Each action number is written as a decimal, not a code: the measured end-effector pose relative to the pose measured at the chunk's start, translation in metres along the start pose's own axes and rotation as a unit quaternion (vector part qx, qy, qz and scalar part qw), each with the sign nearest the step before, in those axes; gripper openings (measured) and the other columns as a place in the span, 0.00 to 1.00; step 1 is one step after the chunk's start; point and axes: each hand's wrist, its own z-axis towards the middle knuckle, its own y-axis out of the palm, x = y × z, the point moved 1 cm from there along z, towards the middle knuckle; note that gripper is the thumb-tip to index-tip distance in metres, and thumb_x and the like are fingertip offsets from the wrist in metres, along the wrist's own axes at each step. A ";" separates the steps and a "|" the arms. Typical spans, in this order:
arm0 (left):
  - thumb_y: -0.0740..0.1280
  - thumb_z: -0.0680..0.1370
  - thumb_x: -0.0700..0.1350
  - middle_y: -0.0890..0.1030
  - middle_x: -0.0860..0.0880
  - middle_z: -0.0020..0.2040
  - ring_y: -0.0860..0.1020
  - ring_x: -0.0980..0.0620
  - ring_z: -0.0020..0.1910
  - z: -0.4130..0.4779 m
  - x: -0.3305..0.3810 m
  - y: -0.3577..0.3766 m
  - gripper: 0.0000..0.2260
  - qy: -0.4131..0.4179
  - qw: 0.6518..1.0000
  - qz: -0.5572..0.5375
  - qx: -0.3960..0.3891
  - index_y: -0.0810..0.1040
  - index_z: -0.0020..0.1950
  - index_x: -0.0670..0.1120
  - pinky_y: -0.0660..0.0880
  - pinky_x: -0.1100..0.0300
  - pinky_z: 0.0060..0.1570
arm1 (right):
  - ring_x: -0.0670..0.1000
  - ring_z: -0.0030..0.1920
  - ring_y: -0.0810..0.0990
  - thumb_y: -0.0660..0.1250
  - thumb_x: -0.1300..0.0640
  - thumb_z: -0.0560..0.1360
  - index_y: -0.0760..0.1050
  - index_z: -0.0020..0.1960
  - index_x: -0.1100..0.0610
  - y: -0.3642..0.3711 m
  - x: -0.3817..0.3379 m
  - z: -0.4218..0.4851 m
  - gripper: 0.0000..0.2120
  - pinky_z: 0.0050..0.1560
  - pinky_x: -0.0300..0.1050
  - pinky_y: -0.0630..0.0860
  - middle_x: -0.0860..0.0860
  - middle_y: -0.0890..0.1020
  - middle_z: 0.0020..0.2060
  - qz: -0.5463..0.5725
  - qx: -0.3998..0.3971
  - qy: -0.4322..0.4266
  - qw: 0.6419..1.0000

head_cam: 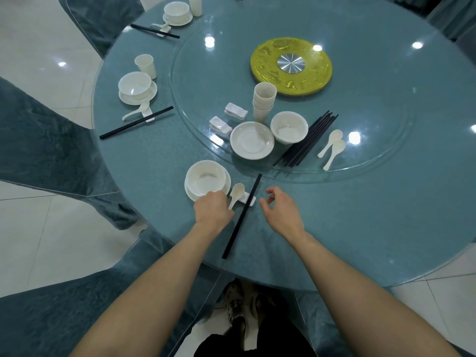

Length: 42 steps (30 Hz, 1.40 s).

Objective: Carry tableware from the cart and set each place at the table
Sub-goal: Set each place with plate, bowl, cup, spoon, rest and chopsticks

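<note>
Here's the big round teal table [360,215] filling the frame, with its clear glass turntable [206,73] in the upper middle. The count stands at two places fully laid along the upper left edge: the far setting [177,12] and the left setting [136,86], each with bowl on saucer, cup, spoon and chopsticks on a rest. The third place, lower centre, is nearly there: white bowl on its saucer [206,179], pair of black chopsticks [243,215] across a small white rest [251,200], but no cup yet! Stock waits on the turntable: stacked white cups [264,101], spare white saucer [252,140], spare white bowl [289,126], bundle of black chopsticks [309,137], two white spoons [332,146], two spare rests [235,110]. The table's right side shows no settings, so plenty remains, I'd say; the cart is out of view. The right hand [280,210] hovers just right of the chopsticks, fingers loose, holding nothing. The left hand [212,207] is curled over the handle of the white ceramic spoon [235,194] beside the saucer. Pinching or merely nudging it, I can't tell.
</note>
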 end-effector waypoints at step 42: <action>0.82 0.70 0.53 0.74 0.45 0.68 0.77 0.40 0.65 0.259 0.158 -0.152 0.39 0.202 0.979 -0.008 0.026 0.70 0.78 0.56 0.76 0.46 0.63 | 0.44 0.52 0.74 0.70 0.46 0.81 0.72 0.72 0.53 -0.128 -0.025 0.198 0.23 0.60 0.48 0.76 0.47 0.77 0.62 0.067 0.071 -0.042 0.994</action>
